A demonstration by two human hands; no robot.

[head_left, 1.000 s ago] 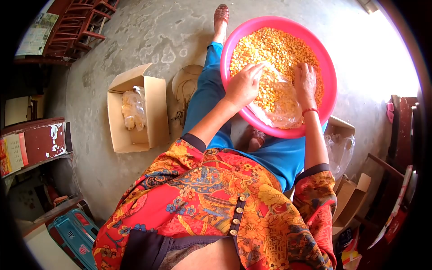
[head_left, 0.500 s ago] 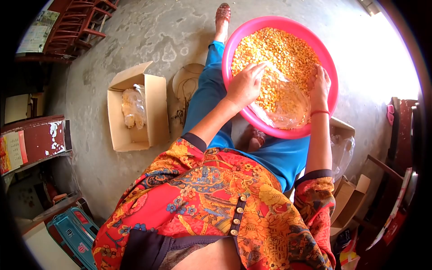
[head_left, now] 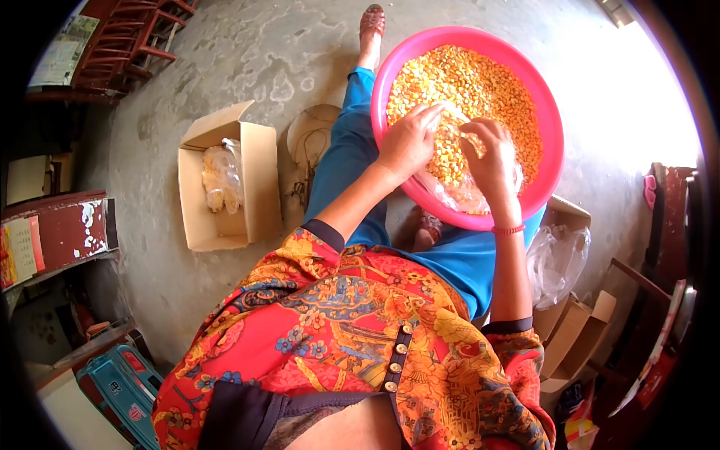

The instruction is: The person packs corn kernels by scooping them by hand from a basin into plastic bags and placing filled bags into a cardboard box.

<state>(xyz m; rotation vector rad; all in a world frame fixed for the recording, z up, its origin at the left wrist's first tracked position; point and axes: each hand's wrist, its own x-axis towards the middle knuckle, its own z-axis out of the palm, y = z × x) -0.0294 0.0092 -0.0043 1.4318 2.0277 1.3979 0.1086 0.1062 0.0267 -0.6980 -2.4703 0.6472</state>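
Inside a pink basin [head_left: 553,142] of corn kernels [head_left: 465,75], the right hand [head_left: 493,161] leaves the three o'clock rim for the clear bag [head_left: 459,196] at six o'clock, apparently rejoining the left hand [head_left: 407,144], which pinches its mouth; the right's grip is unclear.

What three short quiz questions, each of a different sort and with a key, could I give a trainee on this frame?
1. Multiple choice: over the pink basin of yellow kernels, what does the left hand hold?
A) a spoon
B) the clear plastic bag
C) a cardboard flap

2. True or false: the open cardboard box beside the person's leg has another plastic bag inside.

3. Fill in: the red bracelet circles the person's ____ wrist.

Key: 1 B; 2 true; 3 right.
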